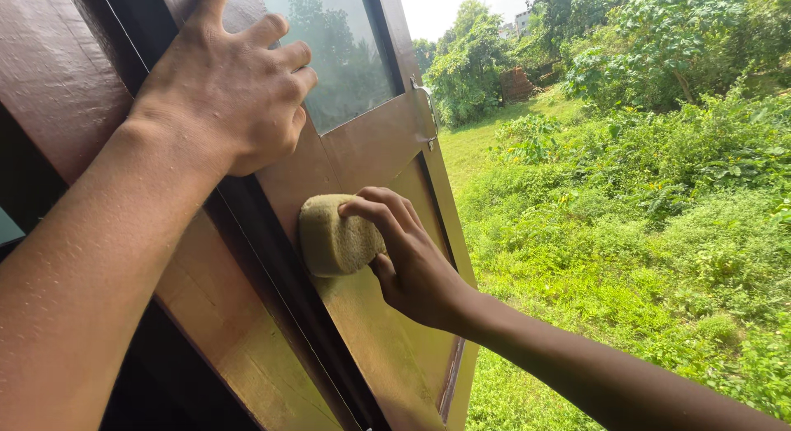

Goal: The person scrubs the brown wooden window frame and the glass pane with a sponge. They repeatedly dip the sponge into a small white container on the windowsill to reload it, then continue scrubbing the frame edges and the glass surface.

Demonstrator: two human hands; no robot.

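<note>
Nearest, the left hand [227, 85] lies spread and flat on the brown window shutter [371, 151], holding nothing. Lower right, the right hand [404, 250] grips a yellow sponge [334, 233], pressed to the wood panel, long axis roughly upright, at the fingertips' left.

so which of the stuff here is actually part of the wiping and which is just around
In use:
- right hand pressing the yellow sponge to the wood
- brown wooden shutter, the surface under the sponge
- left hand braced on the shutter's upper frame

Just around:
- glass pane above the sponge
- metal latch on the shutter's edge
- grass and bushes outside
</note>
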